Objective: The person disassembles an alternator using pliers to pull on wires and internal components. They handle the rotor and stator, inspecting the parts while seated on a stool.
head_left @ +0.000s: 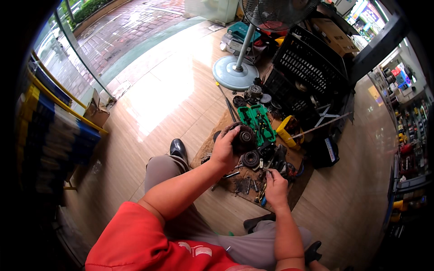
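My left hand (223, 150) is wrapped round a dark, greasy round machine part (244, 139) with a ringed hub at its centre, held up over a dirty sheet of board on the floor. To the right and nearer me, my right hand (276, 189) has its fingers pinched together above the board; what they hold, if anything, is too small to make out. A black ring-shaped part (251, 158) lies between the two hands. Beyond them sits an opened green tool case (257, 121) with dark tools in it. Loose screwdrivers and bits (253, 185) lie beside my right hand.
A yellow machine housing (288, 132) stands right of the case. Farther back are a fan's round base (235, 74) and black plastic crates (305, 65). Blue and yellow stacked goods (68, 126) line the left side. My shoe (178, 148) rests left of the board.
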Motion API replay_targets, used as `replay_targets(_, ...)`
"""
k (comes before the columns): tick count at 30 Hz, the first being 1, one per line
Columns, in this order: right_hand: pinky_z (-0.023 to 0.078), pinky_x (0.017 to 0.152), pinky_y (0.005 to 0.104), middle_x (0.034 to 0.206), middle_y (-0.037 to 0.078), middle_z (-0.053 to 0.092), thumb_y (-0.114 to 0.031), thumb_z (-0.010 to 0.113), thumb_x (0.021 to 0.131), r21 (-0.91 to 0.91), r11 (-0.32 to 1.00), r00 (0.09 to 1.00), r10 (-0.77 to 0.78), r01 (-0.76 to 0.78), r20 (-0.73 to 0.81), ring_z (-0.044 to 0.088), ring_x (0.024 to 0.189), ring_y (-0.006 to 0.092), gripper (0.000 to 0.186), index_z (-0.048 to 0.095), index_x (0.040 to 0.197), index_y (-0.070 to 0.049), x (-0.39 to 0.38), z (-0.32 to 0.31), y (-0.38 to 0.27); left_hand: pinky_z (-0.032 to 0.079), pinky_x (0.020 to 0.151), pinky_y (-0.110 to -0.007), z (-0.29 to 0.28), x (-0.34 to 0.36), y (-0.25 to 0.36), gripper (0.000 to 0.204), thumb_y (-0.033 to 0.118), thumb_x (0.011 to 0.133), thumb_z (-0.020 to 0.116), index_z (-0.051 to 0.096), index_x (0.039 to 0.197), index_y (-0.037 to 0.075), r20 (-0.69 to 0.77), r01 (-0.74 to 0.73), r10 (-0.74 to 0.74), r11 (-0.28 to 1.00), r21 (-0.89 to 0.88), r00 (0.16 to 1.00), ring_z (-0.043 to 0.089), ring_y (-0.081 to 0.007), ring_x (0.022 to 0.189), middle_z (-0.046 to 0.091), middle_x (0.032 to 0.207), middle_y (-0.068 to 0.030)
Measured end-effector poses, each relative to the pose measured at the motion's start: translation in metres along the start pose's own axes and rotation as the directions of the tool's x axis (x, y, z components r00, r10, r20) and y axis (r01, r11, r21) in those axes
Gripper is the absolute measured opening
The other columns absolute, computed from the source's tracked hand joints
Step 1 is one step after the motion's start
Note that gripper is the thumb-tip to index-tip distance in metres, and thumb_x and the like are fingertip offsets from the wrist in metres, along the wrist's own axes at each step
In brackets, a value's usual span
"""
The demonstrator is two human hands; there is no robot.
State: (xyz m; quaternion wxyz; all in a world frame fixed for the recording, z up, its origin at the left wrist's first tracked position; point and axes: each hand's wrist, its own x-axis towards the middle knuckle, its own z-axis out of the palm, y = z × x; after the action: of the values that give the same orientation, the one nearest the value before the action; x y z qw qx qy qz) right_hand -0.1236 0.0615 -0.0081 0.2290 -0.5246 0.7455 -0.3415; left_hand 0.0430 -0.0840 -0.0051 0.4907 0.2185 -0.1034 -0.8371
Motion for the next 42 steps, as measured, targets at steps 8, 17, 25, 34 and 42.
replay_targets(8,0.052,0.071,0.0463,0.088,0.024,0.068,-0.018,0.062,0.096,-0.163,0.983,0.984,-0.059,0.086,0.167,0.066,0.085,0.0440,0.018,0.068,0.107,-0.006,-0.001,-0.007,0.001,0.057,0.090,-0.049,-0.006,0.008,0.000,0.030,0.025,0.102,0.049,0.058,0.120,0.003,-0.043,0.006,-0.004,0.999,0.047,0.999,0.069,-0.0295,0.100,0.069,0.110,-0.0141)
replay_targets(17,0.052,0.071,0.0469,0.089,0.023,0.068,-0.017,0.062,0.095,-0.268,0.947,0.927,-0.071,0.178,0.368,0.066,0.085,0.0423,0.018,0.069,0.108,-0.007,-0.001,-0.019,-0.002,0.057,0.091,-0.049,-0.010,0.013,0.003,0.031,0.025,0.101,0.049,0.061,0.119,0.004,-0.011,-0.049,0.049,0.998,0.043,0.999,0.069,-0.0273,0.099,0.070,0.109,-0.0124)
replay_targets(25,0.053,0.073,0.0436,0.092,0.022,0.068,-0.016,0.062,0.094,-0.275,0.950,0.951,-0.056,0.144,0.304,0.067,0.087,0.0408,0.019,0.070,0.109,-0.007,0.002,-0.036,0.004,0.057,0.092,-0.048,-0.007,0.013,0.007,0.031,0.025,0.102,0.048,0.060,0.120,0.002,0.005,-0.076,0.076,0.995,0.067,0.997,0.068,-0.0279,0.101,0.069,0.110,-0.0131)
replay_targets(34,0.053,0.070,0.0439,0.087,0.023,0.068,-0.015,0.064,0.094,-0.136,0.986,0.995,-0.086,0.093,0.051,0.067,0.085,0.0420,0.016,0.069,0.105,-0.006,0.002,-0.043,0.003,0.058,0.086,-0.041,-0.006,0.014,0.013,0.030,0.027,0.101,0.049,0.061,0.120,0.007,0.004,-0.088,0.088,0.994,0.061,0.996,0.068,-0.0241,0.100,0.069,0.109,-0.0092)
replay_targets(42,0.053,0.072,0.0480,0.089,0.023,0.068,-0.020,0.062,0.095,-0.297,0.954,0.996,-0.012,0.037,0.086,0.066,0.086,0.0431,0.018,0.070,0.105,-0.008,-0.001,-0.042,0.008,0.057,0.088,-0.043,-0.008,0.014,0.013,0.028,0.027,0.101,0.050,0.061,0.119,0.008,-0.005,-0.083,0.084,0.995,0.060,0.996,0.068,-0.0248,0.101,0.069,0.111,-0.0092)
